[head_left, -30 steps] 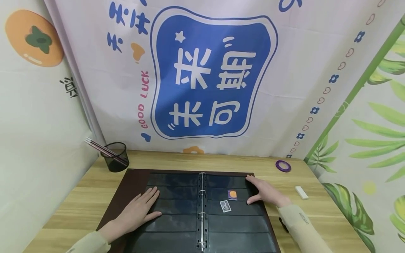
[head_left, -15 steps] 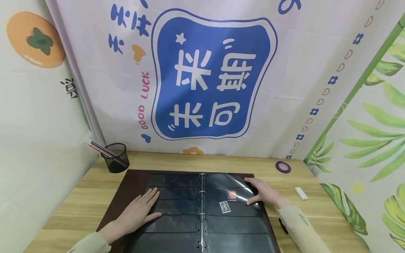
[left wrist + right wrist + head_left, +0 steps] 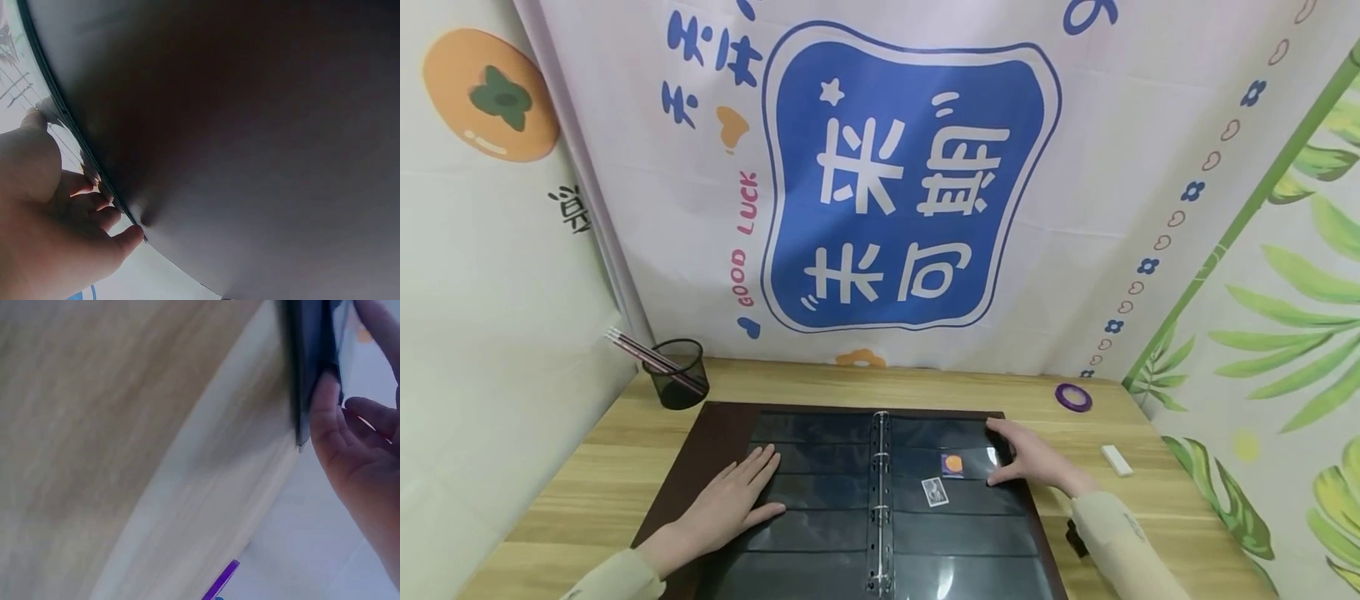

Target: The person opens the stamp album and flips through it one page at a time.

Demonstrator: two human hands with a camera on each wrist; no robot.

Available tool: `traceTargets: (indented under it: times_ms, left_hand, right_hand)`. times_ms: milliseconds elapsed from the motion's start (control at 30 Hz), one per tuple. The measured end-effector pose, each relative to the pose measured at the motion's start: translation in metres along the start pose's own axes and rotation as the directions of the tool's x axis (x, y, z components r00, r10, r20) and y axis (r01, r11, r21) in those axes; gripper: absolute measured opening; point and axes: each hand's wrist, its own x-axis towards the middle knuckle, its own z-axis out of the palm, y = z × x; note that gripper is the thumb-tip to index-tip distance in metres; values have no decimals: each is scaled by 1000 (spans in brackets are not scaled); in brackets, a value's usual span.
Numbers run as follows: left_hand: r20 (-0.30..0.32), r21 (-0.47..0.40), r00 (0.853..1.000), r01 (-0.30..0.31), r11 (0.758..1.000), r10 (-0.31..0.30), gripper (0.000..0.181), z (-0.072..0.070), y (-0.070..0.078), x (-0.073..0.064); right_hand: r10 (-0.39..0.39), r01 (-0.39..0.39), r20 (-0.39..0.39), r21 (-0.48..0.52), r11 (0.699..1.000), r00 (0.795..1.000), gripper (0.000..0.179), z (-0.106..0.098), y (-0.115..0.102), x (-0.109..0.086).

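A ring-binder stamp album (image 3: 722,421) with a dark brown cover lies spread on the desk, showing black pocket pages. My left hand (image 3: 722,500) rests on the left page, fingers straight and thumb spread. At the outer edge of the right page (image 3: 966,533), my right hand (image 3: 1033,458) holds the page's upper part with curved fingers. The right wrist view shows the hand's fingers (image 3: 325,412) at that dark edge; their exact hold is partly hidden. An orange-and-purple stamp (image 3: 952,465) and a grey-and-white stamp (image 3: 935,492) are on the right page.
A black mesh pen cup (image 3: 677,375) with pencils stands at the back left. To the right are a purple tape roll (image 3: 1073,397) and a white eraser (image 3: 1117,460). A black object (image 3: 1077,538) is partly behind the right sleeve. A printed cloth (image 3: 1105,150) hangs behind the desk.
Half a second ago the right page's upper outer corner bulged up with bright glare; now it lies flatter, with a small glare by the right hand. The left hand stays in place.
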Motion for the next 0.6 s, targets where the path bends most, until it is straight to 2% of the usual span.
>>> traceTargets:
  times_ms: [133, 267, 400, 500, 600]
  left_hand:
    - [8, -8, 1000, 4, 1000, -4, 78, 1, -1, 0]
    - [16, -12, 1000, 11, 1000, -11, 78, 0, -1, 0]
    - [19, -12, 1000, 14, 1000, -14, 79, 0, 0, 0]
    - [19, -14, 1000, 13, 1000, -13, 78, 0, 0, 0]
    - [16, -13, 1000, 10, 1000, -10, 78, 0, 0, 1]
  right_hand:
    - [62, -60, -69, 35, 998, 996, 99, -1, -6, -4]
    - [166, -155, -129, 90, 984, 978, 96, 1, -11, -7]
    - [257, -231, -165, 162, 959, 952, 78, 1, -15, -11]
    - [297, -263, -100, 265, 928, 949, 59, -3, -16, -17]
    - [286, -274, 31, 395, 877, 958, 37, -8, -15, -21]
